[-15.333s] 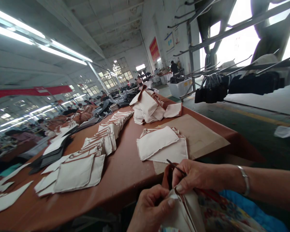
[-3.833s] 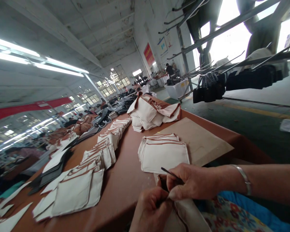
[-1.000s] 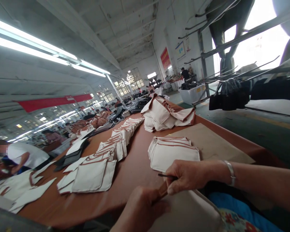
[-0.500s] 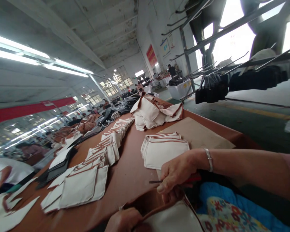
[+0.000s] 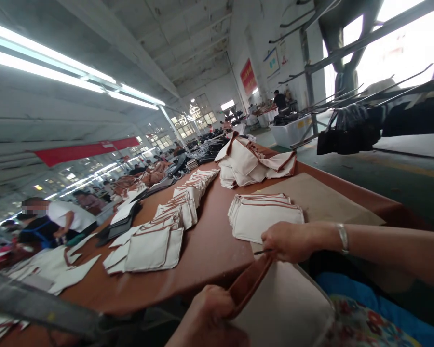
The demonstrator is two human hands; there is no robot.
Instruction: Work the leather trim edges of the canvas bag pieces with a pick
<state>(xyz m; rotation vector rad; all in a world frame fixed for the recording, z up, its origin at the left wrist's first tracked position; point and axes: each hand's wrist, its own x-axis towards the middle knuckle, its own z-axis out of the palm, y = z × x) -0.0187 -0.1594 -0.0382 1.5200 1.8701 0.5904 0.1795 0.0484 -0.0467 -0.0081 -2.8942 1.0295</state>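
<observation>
Cream pouch (image 5: 285, 308) with a brown-edged opening hangs stretched between the person's two hands, at the near edge of the table and above the lap. Largest of all around it is the table (image 5: 211, 241), covered in brown and running away into the room. A metal rack (image 5: 306, 72) stands on the right, with black bags (image 5: 343, 135) hanging from it. Far off on the left a red banner (image 5: 83, 152) is strung below the ceiling, and a co-worker in a white top (image 5: 72, 217) leans beside the table's left side. Down the left half of the table runs a long row of overlapping cream pieces (image 5: 148, 248) with brown edges. On the right half a sheet of brown paper (image 5: 321, 197) lies flat, a loose heap of cream pieces (image 5: 244, 161) sits beyond it, and a neat, fanned stack (image 5: 264, 219) lies nearer, partly on the paper and just behind the right hand. Blue and floral cloth (image 5: 369, 320) shows below the right forearm. The left hand (image 5: 210, 313), a little blurred, is closed around the near end of the pouch's opening, thumb uppermost. The right hand (image 5: 289, 241) is closed too, its fingers gathered on the far end of the same brown edge. A silver bracelet (image 5: 342, 238) circles the right wrist. Smallest is a thin dark tool (image 5: 262, 251), whose tip pokes out of the right hand's grip; the rest is hidden by the fingers.
</observation>
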